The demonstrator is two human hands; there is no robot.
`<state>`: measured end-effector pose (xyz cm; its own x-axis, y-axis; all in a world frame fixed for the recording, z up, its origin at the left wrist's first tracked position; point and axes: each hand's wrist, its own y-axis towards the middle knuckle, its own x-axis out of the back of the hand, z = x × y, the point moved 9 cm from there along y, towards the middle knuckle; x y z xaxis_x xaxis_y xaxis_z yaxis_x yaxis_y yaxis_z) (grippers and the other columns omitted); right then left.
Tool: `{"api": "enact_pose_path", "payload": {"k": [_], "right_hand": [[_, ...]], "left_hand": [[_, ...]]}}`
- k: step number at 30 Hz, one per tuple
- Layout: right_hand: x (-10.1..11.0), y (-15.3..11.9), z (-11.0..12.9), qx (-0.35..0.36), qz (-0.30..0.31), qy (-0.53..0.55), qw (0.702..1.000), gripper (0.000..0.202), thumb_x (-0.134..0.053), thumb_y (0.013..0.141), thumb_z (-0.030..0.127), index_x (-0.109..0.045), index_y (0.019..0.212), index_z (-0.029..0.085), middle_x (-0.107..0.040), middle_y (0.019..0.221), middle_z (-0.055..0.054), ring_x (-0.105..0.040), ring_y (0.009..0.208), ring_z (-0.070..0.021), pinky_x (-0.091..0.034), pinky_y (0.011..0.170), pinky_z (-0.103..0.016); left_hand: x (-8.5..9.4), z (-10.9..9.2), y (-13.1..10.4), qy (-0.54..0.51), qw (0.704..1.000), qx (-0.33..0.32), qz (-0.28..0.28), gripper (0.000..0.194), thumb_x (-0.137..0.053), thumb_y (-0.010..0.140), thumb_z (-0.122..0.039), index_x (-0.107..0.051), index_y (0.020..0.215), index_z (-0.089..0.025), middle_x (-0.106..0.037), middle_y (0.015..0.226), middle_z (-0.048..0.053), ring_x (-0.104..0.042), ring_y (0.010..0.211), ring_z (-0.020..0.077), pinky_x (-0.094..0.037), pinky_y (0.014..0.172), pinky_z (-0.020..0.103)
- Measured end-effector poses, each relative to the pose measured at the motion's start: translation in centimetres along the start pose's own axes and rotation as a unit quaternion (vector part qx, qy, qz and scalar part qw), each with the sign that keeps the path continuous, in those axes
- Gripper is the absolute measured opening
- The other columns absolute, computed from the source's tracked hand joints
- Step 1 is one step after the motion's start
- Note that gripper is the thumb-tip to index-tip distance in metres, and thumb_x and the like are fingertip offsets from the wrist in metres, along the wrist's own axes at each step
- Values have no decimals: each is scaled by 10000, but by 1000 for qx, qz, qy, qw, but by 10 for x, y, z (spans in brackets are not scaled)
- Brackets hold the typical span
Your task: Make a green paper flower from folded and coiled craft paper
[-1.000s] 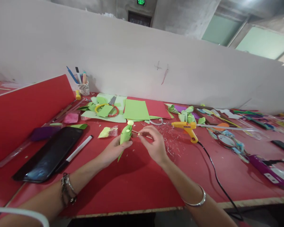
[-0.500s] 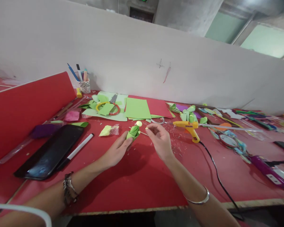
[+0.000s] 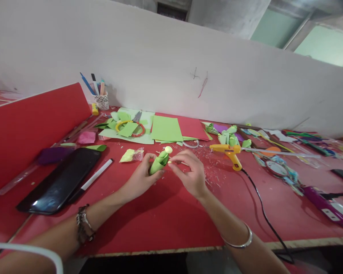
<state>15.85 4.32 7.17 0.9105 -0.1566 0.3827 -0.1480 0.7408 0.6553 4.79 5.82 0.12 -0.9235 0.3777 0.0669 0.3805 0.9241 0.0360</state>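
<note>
Between thumb and fingers, my left hand [image 3: 143, 176] holds a green rolled-paper figure [image 3: 159, 163], tilted to the right. A pale yellow ball [image 3: 168, 150] sits at the figure's top. Just to its right, my right hand [image 3: 192, 171] pinches a tiny pale yellow piece [image 3: 169, 162], close beside the paper roll; whether they touch is unclear. Yellow clay in a clear wrapper [image 3: 128, 155] lies left of the hands. A yellow glue gun [image 3: 227, 151] rests to the right, with a clear stick out of its back.
Scissors [image 3: 137, 117] and green paper sheets [image 3: 167, 129] lie at the back. A black phone [image 3: 58, 180] and a marker [image 3: 97, 175] are at left. Green paper rolls [image 3: 228, 136] and a purple power strip [image 3: 322, 207] are at right. The glue gun's black cord [image 3: 260, 201] crosses the table.
My right hand has moved left with the tiny yellow piece, nearer the green figure. My left hand has turned the figure slightly, and its fingers have shifted around it.
</note>
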Motion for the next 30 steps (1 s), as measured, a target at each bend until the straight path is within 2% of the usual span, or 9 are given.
{"api": "enact_pose_path", "payload": {"k": [12, 18, 22, 30], "right_hand": [[-2, -2, 3, 12, 14, -57, 998, 83, -537, 769, 234, -599, 822, 247, -542, 782, -14, -537, 731, -142, -463, 667, -298], [1, -2, 9, 44, 0, -50, 998, 181, -541, 769, 199, -568, 938, 256, -550, 806, -14, -533, 728, -134, -468, 666, -288], [-2, -3, 15, 83, 28, -65, 994, 149, -510, 792, 185, -597, 881, 268, -551, 807, -14, -542, 775, -137, -466, 689, -291], [-9, -4, 13, 97, 66, -78, 990, 197, -478, 811, 178, -585, 960, 249, -571, 863, -28, -551, 826, -138, -471, 724, -283]], "left_hand": [[0, -3, -1, 27, 1000, 0, -7, 256, -486, 752, -277, -289, 904, -214, -379, 649, -74, -370, 519, 62, -311, 473, 186], [-1, -5, -1, 22, 1000, 2, -2, 235, -478, 760, -289, -309, 897, -202, -371, 637, -77, -348, 515, 59, -308, 478, 186], [-2, -4, -1, 19, 1000, 1, 5, 230, -474, 768, -299, -318, 905, -199, -371, 631, -76, -339, 516, 58, -301, 478, 185], [1, -4, -1, 34, 999, 7, 5, 246, -484, 757, -307, -335, 922, -202, -381, 653, -64, -358, 525, 62, -327, 485, 192]]}}
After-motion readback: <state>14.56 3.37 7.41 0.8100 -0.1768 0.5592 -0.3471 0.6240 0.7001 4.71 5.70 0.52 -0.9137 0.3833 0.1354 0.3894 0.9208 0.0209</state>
